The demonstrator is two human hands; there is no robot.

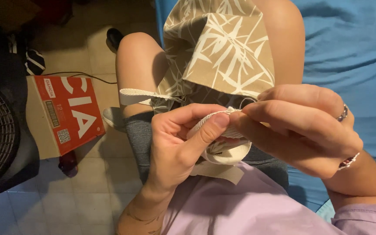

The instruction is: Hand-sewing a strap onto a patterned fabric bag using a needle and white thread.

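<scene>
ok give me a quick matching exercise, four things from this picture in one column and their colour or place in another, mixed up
Things:
1. webbing strap
2. leaf-print fabric
3. cardboard box
4. ring

Colour or place:
A. red and white, on the tiled floor
B. on a finger of the right hand
C. cream, pinched between both hands
D. tan with white leaves, draped over the knees

Pairs: 1-C, 2-D, 3-A, 4-B
</scene>
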